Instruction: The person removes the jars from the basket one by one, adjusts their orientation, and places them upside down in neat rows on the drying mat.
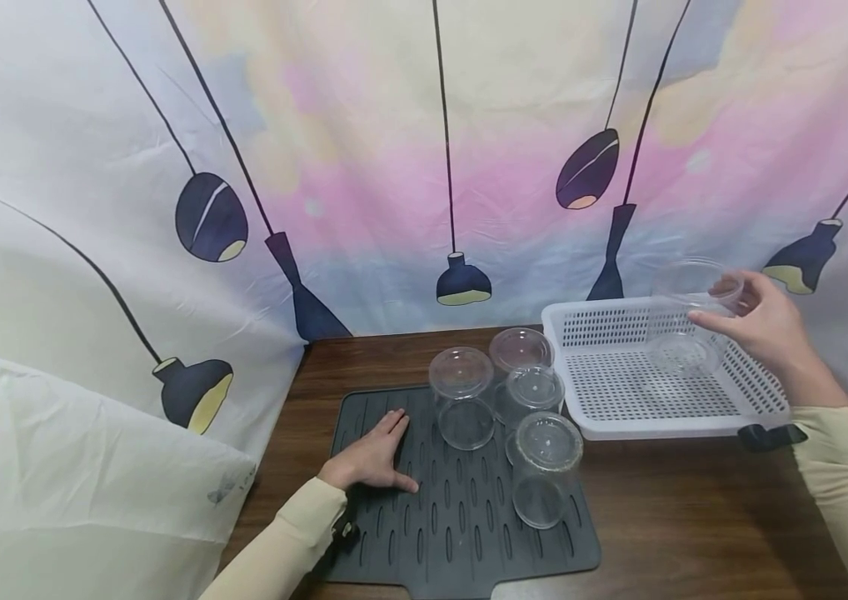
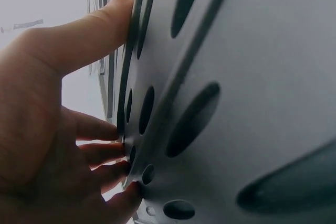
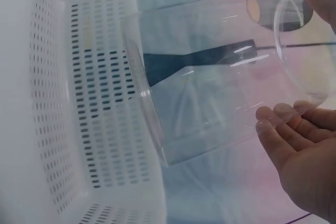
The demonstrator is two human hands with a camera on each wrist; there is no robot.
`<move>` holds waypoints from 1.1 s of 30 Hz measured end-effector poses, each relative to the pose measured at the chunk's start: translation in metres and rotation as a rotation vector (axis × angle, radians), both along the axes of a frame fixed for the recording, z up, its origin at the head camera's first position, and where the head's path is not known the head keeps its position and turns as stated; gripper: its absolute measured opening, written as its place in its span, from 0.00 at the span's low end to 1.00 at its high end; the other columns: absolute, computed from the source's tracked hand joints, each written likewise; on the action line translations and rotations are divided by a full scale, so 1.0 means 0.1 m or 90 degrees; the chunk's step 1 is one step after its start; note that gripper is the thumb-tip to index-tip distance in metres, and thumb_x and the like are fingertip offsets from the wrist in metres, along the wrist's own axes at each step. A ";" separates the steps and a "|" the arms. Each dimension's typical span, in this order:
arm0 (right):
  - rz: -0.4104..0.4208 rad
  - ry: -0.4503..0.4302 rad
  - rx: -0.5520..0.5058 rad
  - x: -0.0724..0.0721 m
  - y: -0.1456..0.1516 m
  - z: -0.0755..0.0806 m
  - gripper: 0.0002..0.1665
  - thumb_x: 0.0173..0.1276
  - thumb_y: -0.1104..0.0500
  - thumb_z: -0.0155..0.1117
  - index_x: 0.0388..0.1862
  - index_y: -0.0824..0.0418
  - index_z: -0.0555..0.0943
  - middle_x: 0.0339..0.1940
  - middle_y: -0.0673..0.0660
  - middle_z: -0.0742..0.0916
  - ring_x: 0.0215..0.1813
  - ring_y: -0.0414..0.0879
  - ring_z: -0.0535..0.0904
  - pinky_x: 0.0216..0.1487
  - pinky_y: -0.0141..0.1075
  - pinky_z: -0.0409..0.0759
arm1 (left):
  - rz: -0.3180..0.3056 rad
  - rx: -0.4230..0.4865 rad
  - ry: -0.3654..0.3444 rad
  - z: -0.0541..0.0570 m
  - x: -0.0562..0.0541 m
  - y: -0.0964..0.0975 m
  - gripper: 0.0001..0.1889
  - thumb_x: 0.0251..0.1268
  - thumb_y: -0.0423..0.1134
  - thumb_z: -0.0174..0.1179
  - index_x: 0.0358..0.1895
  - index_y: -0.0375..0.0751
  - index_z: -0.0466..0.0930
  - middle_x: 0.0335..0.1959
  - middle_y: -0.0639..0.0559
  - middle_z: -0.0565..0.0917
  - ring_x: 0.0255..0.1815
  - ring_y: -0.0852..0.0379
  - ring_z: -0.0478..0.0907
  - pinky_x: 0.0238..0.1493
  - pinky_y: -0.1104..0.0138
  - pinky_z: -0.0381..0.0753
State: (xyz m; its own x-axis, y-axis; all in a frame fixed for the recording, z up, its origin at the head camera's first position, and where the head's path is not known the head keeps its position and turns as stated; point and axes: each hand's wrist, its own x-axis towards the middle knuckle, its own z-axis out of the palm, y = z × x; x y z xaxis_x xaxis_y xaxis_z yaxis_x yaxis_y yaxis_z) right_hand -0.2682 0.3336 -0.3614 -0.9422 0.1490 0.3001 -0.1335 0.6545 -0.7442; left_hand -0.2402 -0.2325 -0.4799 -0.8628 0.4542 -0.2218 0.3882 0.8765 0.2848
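Observation:
In the head view my right hand grips a clear plastic cylinder-shaped container near its upper end. It hangs over the white perforated basket. In the right wrist view the thumb and fingertips hold one end of that see-through container, and nothing shows inside it. My left hand rests on the dark grey ridged mat, thumb and fingers spread. The left wrist view shows the fingertips touching the slotted mat. Several similar clear containers stand upright on or beside the mat's right part.
The mat and basket sit on a brown wooden table. Behind them hangs a cloth printed with dark lamps. The basket stands at the back right, close to the clustered containers.

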 end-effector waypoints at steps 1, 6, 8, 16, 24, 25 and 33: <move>0.003 0.003 -0.004 0.00 -0.01 0.02 0.48 0.59 0.44 0.73 0.71 0.60 0.63 0.54 0.54 0.74 0.67 0.70 0.65 0.63 0.66 0.63 | 0.000 -0.001 0.000 0.00 0.00 0.00 0.62 0.43 0.65 0.73 0.76 0.33 0.51 0.79 0.39 0.50 0.79 0.42 0.47 0.72 0.49 0.61; 0.016 0.027 -0.017 0.04 -0.09 0.11 0.42 0.57 0.47 0.75 0.66 0.58 0.67 0.51 0.48 0.74 0.68 0.70 0.65 0.67 0.64 0.61 | -0.002 -0.008 0.001 0.01 0.00 0.01 0.62 0.43 0.65 0.73 0.76 0.33 0.51 0.79 0.39 0.50 0.79 0.42 0.47 0.72 0.49 0.61; 0.019 0.037 -0.016 0.06 -0.11 0.13 0.41 0.57 0.49 0.76 0.65 0.56 0.68 0.50 0.44 0.74 0.68 0.69 0.66 0.68 0.62 0.61 | -0.003 -0.009 0.000 0.01 0.01 0.01 0.62 0.43 0.65 0.73 0.76 0.33 0.51 0.79 0.39 0.50 0.79 0.41 0.47 0.72 0.48 0.61; 0.039 0.073 -0.013 0.13 -0.19 0.21 0.43 0.54 0.54 0.78 0.66 0.54 0.67 0.51 0.43 0.74 0.70 0.68 0.66 0.73 0.53 0.60 | -0.007 -0.012 -0.003 0.02 0.00 0.02 0.62 0.43 0.65 0.73 0.76 0.33 0.51 0.79 0.39 0.50 0.79 0.41 0.47 0.72 0.49 0.61; 0.045 0.072 -0.008 0.16 -0.26 0.31 0.46 0.52 0.55 0.80 0.66 0.59 0.66 0.59 0.58 0.73 0.70 0.73 0.63 0.68 0.63 0.60 | -0.008 -0.011 -0.004 0.05 -0.01 0.01 0.61 0.44 0.65 0.73 0.76 0.33 0.51 0.79 0.39 0.50 0.79 0.42 0.47 0.73 0.50 0.60; 0.047 0.073 -0.007 0.16 -0.27 0.32 0.46 0.52 0.56 0.80 0.66 0.60 0.66 0.59 0.58 0.73 0.69 0.73 0.64 0.68 0.63 0.60 | -0.009 -0.009 -0.003 0.06 -0.02 0.00 0.61 0.44 0.64 0.73 0.76 0.32 0.52 0.79 0.39 0.51 0.79 0.42 0.48 0.73 0.50 0.61; 0.058 0.076 0.012 0.20 -0.33 0.37 0.47 0.49 0.56 0.82 0.64 0.64 0.66 0.57 0.60 0.73 0.66 0.75 0.66 0.65 0.65 0.63 | -0.010 0.000 -0.008 0.05 -0.01 0.00 0.61 0.44 0.64 0.73 0.76 0.32 0.53 0.78 0.38 0.51 0.79 0.41 0.48 0.72 0.49 0.60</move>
